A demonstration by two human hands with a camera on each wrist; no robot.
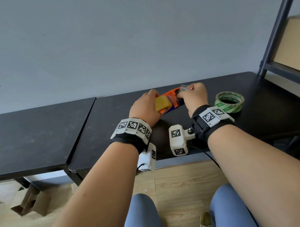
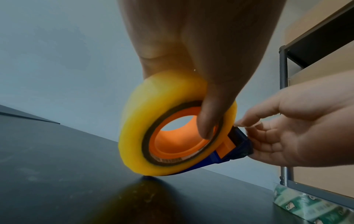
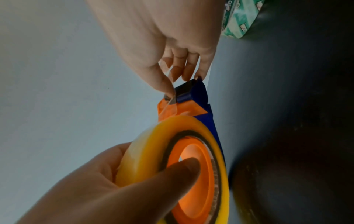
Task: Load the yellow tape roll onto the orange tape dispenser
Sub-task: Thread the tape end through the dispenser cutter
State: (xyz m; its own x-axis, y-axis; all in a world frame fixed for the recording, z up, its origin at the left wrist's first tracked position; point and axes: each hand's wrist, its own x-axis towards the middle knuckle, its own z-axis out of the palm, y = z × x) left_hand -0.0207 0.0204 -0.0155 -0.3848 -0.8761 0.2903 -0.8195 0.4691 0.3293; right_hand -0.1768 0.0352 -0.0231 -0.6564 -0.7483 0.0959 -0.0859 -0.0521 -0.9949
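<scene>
2 hands in my view: left hand [image 1: 145, 108] clamps the yellow tape roll [image 2: 172, 124] seated on the orange tape dispenser [image 3: 191, 174], right hand [image 1: 195, 95] pinches its free end beside the cutter.

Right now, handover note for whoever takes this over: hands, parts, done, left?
Left hand: grips the yellow tape roll, thumb across its orange hub.
Right hand: fingers pinch the free tape end at the orange tape dispenser head.
Both are held just above the black table; a green tape roll lies to the right.
Done: roll seated on hub.
Left: finish threading the tape end at the cutter.
</scene>
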